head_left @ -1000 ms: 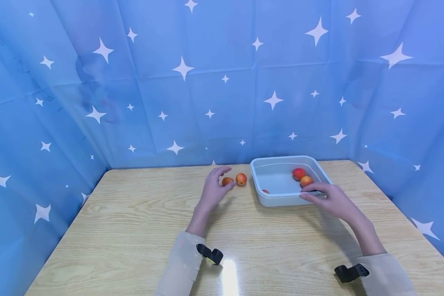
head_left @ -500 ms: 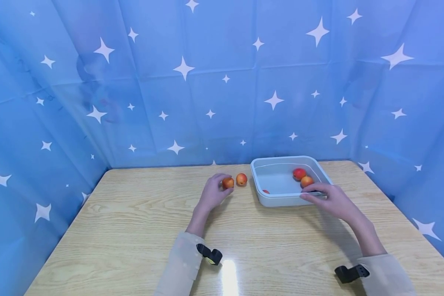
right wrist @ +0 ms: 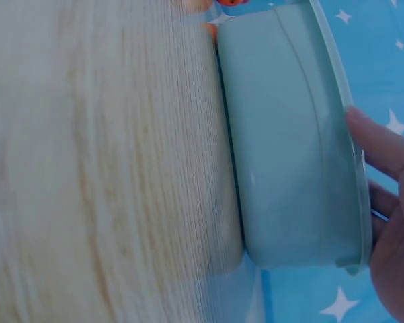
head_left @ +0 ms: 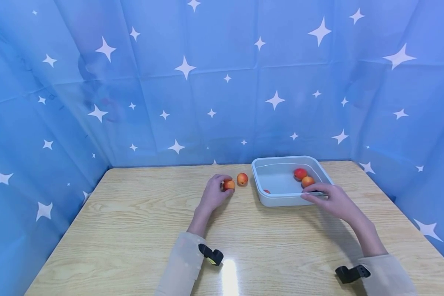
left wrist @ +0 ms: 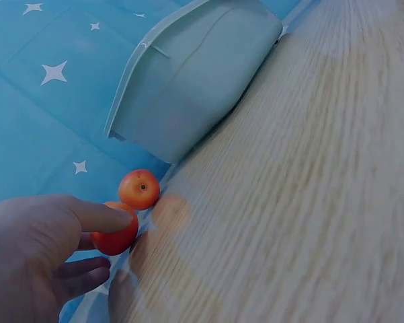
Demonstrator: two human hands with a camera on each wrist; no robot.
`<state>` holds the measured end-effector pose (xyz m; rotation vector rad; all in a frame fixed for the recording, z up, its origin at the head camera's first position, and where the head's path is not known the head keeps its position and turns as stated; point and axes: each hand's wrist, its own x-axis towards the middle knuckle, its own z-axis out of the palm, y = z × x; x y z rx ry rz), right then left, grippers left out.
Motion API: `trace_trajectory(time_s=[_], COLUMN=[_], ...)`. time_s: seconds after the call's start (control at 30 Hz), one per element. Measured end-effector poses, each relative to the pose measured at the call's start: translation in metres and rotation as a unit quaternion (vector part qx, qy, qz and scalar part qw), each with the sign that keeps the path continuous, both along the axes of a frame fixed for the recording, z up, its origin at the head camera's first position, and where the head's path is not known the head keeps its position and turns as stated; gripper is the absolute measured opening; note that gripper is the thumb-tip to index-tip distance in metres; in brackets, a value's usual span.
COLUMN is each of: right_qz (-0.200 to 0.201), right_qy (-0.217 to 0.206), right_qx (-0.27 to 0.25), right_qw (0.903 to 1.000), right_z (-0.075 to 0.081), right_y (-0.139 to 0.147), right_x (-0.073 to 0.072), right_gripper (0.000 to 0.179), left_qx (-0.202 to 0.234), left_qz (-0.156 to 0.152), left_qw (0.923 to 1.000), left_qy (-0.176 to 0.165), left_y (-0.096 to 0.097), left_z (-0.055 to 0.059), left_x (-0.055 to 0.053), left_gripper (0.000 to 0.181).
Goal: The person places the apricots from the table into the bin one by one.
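My left hand (head_left: 212,194) holds a small red-and-orange apple (head_left: 229,185) on the table; the thumb lies against it in the left wrist view, with fingers behind. Just right of it sits a second apple (head_left: 242,179), a dark spot on its side (left wrist: 140,189). My right hand (head_left: 331,200) pinches the near rim of a pale blue plastic bin (head_left: 281,200), its thumb outside the wall in the right wrist view. Inside the bin are a red apple (head_left: 300,174), an orange one (head_left: 308,181), and a third (head_left: 267,191) mostly hidden by the near wall.
The light wood table (head_left: 140,230) ends at a blue curtain (head_left: 222,102) with white stars, which hangs behind it and along both sides. The bin stands near the table's back edge, right of the two loose apples.
My left hand has closed from a spread pose onto the left apple, which has shifted slightly. The right hand and the bin stay in place.
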<state>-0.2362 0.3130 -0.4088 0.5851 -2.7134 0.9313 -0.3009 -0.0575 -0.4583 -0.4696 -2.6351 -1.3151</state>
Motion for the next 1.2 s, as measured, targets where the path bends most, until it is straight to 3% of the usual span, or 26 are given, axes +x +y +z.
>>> trace_trajectory(time_s=[0.13,0.4,0.83,1.2], right_qz=[0.004,0.006,0.004,0.008], right_qy=[-0.001,-0.003,-0.006,-0.008], right_qx=[-0.004,-0.005,-0.005,-0.006], right_qw=[1.0,1.0,1.0,0.9999], right_z=[0.002,0.003,0.002,0.003], right_y=[-0.001,-0.002,-0.002,-0.001], right_x=[0.001,0.003,0.003,0.003], right_gripper=[0.014,0.015,0.015,0.016], left_qx=[0.012,0.047,0.071,0.082], left_qz=[-0.003,-0.006,-0.01,-0.03], left_qw=[0.9999,0.9988,0.9973,0.9951], left_qy=[-0.006,0.013,0.017,0.047], left_y=[0.0,-0.001,0.005,0.017], left_z=[0.0,0.003,0.023,0.037], left_x=[0.0,-0.001,0.005,0.011], left_gripper=[0.034,0.036,0.038,0.037])
